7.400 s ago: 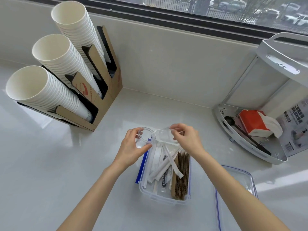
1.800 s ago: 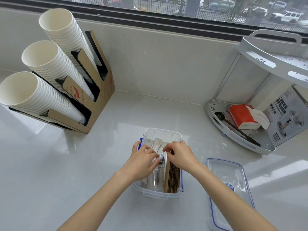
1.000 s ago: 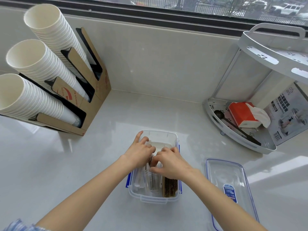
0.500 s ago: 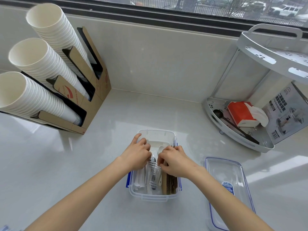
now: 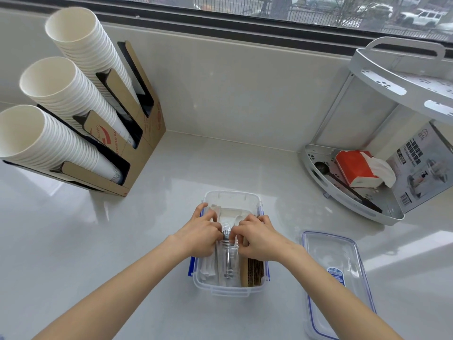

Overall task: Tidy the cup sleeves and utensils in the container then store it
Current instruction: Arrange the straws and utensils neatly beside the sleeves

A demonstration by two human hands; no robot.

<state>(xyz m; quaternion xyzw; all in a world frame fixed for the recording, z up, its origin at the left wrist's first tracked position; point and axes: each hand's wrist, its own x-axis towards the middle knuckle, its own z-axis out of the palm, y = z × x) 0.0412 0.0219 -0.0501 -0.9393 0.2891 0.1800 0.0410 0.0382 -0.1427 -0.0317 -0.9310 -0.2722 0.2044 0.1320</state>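
Observation:
A clear plastic container (image 5: 231, 198) with blue side clips sits on the white counter in front of me. Brown corrugated cup sleeves (image 5: 255, 272) stand on edge along its right side. Wrapped white utensils (image 5: 208, 268) lie along its left side, and a clear plastic cup (image 5: 229, 257) lies in the middle with a fork tip above it. My left hand (image 5: 199, 233) and my right hand (image 5: 257, 235) are both down inside the container, fingers curled around the utensils in the middle. The clear lid (image 5: 335, 278) lies flat to the right.
A cardboard dispenser (image 5: 144, 133) holding three stacks of white paper cups (image 5: 63, 87) stands at the back left. A white corner rack (image 5: 355, 204) at the right holds a red tissue pack (image 5: 355, 168), a black spoon and a printed box. A window runs along the back.
Both hands have stayed inside the container, shifting slightly among the utensils. The clear cup now lies lengthwise in the middle. Much earlier, the hands held two clear cups above the box.

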